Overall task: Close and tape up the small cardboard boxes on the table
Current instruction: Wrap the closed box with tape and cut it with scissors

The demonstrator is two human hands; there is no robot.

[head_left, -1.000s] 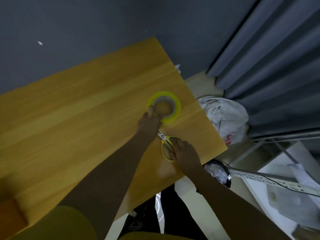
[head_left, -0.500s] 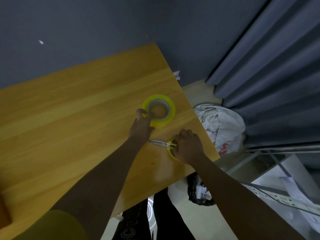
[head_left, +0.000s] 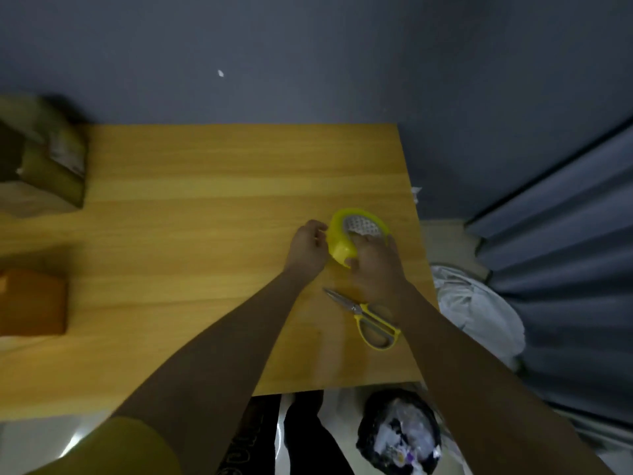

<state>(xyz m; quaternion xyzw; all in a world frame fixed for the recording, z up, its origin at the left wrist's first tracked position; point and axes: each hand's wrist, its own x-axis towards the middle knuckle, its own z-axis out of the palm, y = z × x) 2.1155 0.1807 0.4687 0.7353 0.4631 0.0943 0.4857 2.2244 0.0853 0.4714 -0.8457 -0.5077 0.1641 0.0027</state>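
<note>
Near the table's (head_left: 205,186) right edge, we are now gripping the tape roll (head_left: 339,246) in both hands (head_left: 306,250) (head_left: 375,265), scissors (head_left: 368,315) released, boxes (head_left: 32,303) still untaped.

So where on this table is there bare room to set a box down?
The wide bare stretch of wooden table between the brown cardboard boxes at left and the hands. It is crowded at right, where both hands hold the yellow tape roll, grey-bladed yellow-handled scissors beside them.

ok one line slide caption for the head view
Both hands, left and right, hold the yellow tape roll above the table; scissors lie beside.
</note>
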